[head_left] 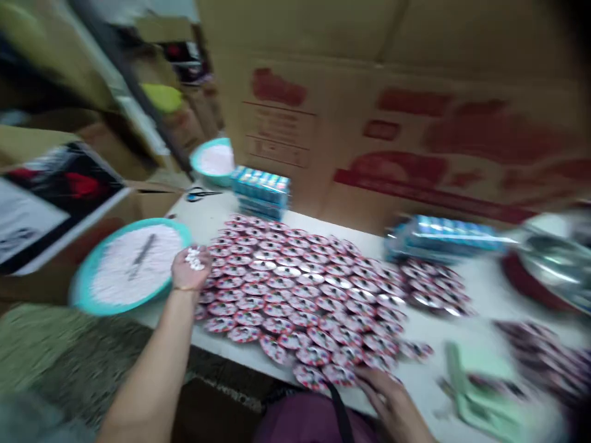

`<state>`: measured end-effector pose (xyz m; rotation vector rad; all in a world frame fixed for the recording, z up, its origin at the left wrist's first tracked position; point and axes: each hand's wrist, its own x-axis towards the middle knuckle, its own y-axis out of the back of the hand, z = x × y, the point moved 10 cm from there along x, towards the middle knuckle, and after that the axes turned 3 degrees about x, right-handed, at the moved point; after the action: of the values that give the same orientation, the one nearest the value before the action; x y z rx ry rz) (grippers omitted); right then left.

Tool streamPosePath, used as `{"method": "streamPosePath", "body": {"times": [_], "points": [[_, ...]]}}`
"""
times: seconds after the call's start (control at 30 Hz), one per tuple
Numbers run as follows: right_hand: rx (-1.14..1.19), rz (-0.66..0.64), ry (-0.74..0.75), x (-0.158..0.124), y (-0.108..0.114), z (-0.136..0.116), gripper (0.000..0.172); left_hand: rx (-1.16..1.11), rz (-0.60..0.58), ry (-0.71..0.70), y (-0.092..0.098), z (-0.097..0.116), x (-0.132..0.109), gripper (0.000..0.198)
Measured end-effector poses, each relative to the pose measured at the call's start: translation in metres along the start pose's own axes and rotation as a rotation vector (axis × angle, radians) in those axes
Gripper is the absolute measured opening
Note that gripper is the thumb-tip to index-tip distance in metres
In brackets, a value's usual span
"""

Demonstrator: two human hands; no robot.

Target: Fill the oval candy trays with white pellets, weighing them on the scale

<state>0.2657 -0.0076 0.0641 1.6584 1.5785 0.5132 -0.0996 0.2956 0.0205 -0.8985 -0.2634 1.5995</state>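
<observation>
My left hand [188,280] is held palm up beside the large turquoise basin, cupping a small heap of white pieces [194,259]. The turquoise basin [82,296] is full of similar small white bits, with a dark, blurred long object [143,255] lying on them. Many round, shiny pink-and-red patterned pieces [302,290] cover the white table in overlapping rows. At the near edge of these rows is my right hand [392,400], its fingers stretched out and slightly blurred. Nothing shows in it, and whether its fingertips touch a round piece is unclear.
Blue-wrapped packs [261,192] stand at the back, near scissors [201,194] and a smaller turquoise basin [213,161]. A pale green plastic object [484,394] and a metal bowl [561,267] are on the right. A large printed cardboard box [323,123] walls the back of the table [249,363].
</observation>
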Motion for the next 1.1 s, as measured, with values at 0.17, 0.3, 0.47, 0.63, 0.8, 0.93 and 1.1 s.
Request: {"method": "streamPosePath", "body": {"times": [0.17,0.3,0.47,0.63,0.8,0.93,1.1], "points": [[0.087,-0.005,0.385,0.016,0.014,-0.055,0.029,-0.026,-0.082,0.567,-0.101,-0.219,-0.115,0.019],[-0.174,0.042,0.348,0.004,0.033,-0.008,0.032,0.009,-0.080,0.848,-0.153,-0.363,-0.225,0.019],[-0.323,-0.054,0.300,-0.048,0.055,0.111,0.026,-0.046,-0.067,0.912,-0.201,-0.483,-0.306,0.017],[-0.351,-0.160,0.367,-0.088,0.090,0.189,0.020,-0.007,0.054,1.002,-0.220,-0.562,-0.364,0.014],[-0.294,-0.205,0.440,-0.105,0.101,0.218,0.019,0.032,0.069,1.075,-0.236,-0.588,-0.395,0.016],[-0.164,-0.172,0.454,-0.108,0.113,0.232,0.015,0.050,0.052,1.010,-0.242,-0.592,-0.392,0.015],[0.057,0.137,0.292,-0.096,0.175,0.287,0.018,0.049,0.038,0.965,-0.245,-0.593,-0.390,0.013]]}}
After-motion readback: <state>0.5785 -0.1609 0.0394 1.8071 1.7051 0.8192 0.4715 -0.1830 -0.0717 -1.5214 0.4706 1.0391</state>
